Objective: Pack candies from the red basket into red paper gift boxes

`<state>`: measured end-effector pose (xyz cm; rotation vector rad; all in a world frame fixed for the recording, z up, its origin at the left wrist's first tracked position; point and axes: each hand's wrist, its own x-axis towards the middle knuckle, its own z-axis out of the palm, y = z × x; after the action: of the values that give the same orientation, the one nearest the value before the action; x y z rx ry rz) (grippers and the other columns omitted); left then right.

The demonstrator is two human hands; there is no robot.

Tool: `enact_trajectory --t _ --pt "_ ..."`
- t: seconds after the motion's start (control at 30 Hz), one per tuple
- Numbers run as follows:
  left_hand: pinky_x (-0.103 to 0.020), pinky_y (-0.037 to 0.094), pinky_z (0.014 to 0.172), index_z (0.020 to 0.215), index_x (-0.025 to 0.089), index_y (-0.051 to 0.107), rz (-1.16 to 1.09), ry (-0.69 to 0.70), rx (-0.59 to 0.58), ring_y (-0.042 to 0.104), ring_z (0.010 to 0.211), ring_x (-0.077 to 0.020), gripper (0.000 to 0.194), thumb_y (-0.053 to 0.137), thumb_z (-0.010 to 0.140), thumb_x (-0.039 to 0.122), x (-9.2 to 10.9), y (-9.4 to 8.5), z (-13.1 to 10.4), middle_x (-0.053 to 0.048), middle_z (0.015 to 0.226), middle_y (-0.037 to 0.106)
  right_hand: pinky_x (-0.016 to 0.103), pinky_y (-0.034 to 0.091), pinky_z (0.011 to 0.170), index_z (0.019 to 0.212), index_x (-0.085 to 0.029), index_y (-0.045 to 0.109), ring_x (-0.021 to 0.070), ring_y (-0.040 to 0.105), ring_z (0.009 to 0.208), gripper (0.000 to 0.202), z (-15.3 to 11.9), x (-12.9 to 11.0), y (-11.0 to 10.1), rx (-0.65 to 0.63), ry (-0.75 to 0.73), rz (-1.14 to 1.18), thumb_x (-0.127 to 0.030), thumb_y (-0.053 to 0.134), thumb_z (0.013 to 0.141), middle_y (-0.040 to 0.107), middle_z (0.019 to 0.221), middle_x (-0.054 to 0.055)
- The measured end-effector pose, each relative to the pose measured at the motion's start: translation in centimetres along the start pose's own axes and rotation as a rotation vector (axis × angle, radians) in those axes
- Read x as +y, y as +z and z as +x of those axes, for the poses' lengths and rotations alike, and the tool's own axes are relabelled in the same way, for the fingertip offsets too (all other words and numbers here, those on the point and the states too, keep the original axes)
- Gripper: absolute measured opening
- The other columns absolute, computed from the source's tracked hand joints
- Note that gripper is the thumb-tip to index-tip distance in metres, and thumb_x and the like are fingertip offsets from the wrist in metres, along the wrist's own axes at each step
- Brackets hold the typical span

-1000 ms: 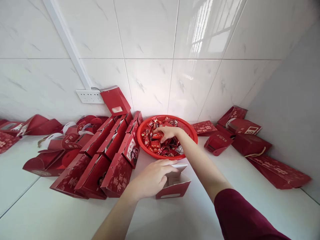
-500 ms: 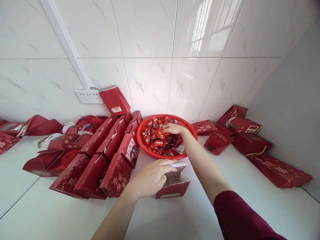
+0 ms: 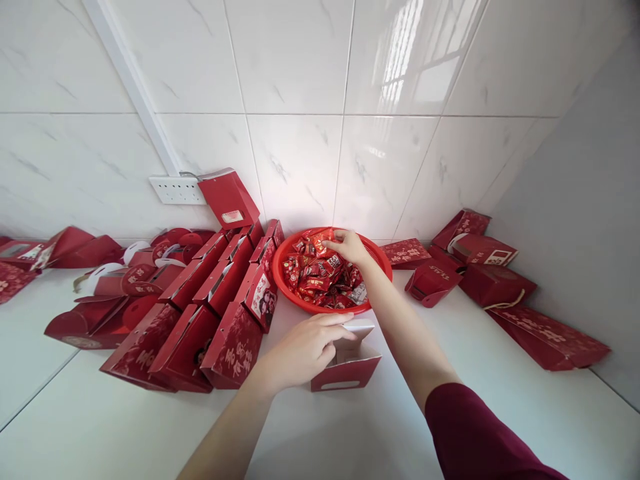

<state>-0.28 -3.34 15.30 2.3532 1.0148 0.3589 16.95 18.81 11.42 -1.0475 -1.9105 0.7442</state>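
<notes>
In the middle of the counter a red plastic basket (image 3: 281, 280) holds many small wrapped sweets (image 3: 320, 270), mostly in red wrappers. My right hand (image 3: 351, 247) is over the back of the basket, its fingers closed on a red wrapped sweet (image 3: 325, 241). Just in front of the basket stands a red gift box (image 3: 350, 377), its top open and its pale inside partly showing. My left hand (image 3: 306, 351) grips this box from the left, with the fingers along its raised flap. The hand hides the box's left side.
Rows of upright red boxes (image 3: 233, 343) stand close on the left, with rounded handled boxes (image 3: 100, 317) beyond them. One box (image 3: 230, 199) leans atop the rows near a wall socket (image 3: 177, 190). Several red boxes (image 3: 495, 283) lie at the right. A tiled wall (image 3: 295, 160) closes the back.
My right hand has shifted slightly up toward the back of the basket and lifted a red sweet from the pile. My left hand stays on the box.
</notes>
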Motion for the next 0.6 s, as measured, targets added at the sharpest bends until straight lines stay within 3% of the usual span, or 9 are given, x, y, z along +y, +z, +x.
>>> enact_trajectory --t 0.07,0.2,0.37,0.43,0.53,0.6 --pt "-0.035 0.037 0.113 0.122 0.028 0.066 -0.002 -0.004 0.024 0.045 0.135 -0.0195 0.043 0.039 0.093 0.012 0.2 -0.1 -0.1 0.001 0.148 0.047 0.030 0.045 0.077 0.099 -0.016 0.068 0.0194 0.062 0.084 0.034 -1.1 -0.4 -0.1 0.042 0.007 0.088 -0.042 0.063 0.079 0.071 0.096 0.006" --pt "-0.035 0.039 0.110 0.117 0.031 0.068 -0.023 -0.003 0.067 0.049 0.131 -0.0211 0.031 0.044 0.098 0.027 0.7 -0.3 -0.3 0.002 0.145 0.049 0.029 0.045 0.069 0.075 -0.016 0.067 0.0180 0.060 0.070 0.027 -4.3 -0.4 -0.1 0.127 0.067 0.213 -0.042 0.074 0.068 0.068 0.075 0.002" --pt "-0.033 0.038 0.110 0.123 0.030 0.064 -0.057 0.002 0.176 0.046 0.134 -0.0210 0.031 0.046 0.098 0.029 1.7 -0.7 -0.4 0.000 0.146 0.048 0.028 0.045 0.065 0.083 -0.018 0.062 0.0174 0.061 0.070 0.035 -7.6 -0.8 -0.7 0.375 0.154 0.403 -0.053 0.063 0.078 0.066 0.075 0.001" --pt "-0.032 0.042 0.105 0.122 0.029 0.064 -0.105 -0.023 0.302 0.050 0.129 -0.0210 0.030 0.047 0.098 0.032 1.9 -1.2 -0.3 -0.002 0.141 0.052 0.026 0.045 0.059 0.086 -0.018 0.060 0.0182 0.064 0.069 0.037 -8.7 -1.9 -1.2 0.388 0.176 0.492 -0.054 0.064 0.078 0.066 0.074 0.002" --pt "-0.029 0.049 0.084 0.109 0.023 0.066 -0.199 -0.118 0.504 0.062 0.101 -0.0192 0.030 0.046 0.098 0.042 2.0 -2.2 -0.1 -0.005 0.115 0.066 0.023 0.044 0.050 0.087 -0.018 0.057 0.0190 0.068 0.066 0.038 -10.7 -4.8 -1.9 0.334 0.180 0.610 -0.053 0.068 0.077 0.067 0.073 0.003" --pt "-0.027 0.047 0.074 0.104 0.021 0.066 -0.235 -0.173 0.569 0.061 0.084 -0.0175 0.034 0.046 0.097 0.047 2.0 -2.7 0.0 -0.004 0.096 0.068 0.021 0.044 0.046 0.086 -0.018 0.056 0.0171 0.069 0.062 0.036 -12.4 -7.3 -2.3 0.257 0.168 0.744 -0.049 0.072 0.077 0.067 0.075 0.003"
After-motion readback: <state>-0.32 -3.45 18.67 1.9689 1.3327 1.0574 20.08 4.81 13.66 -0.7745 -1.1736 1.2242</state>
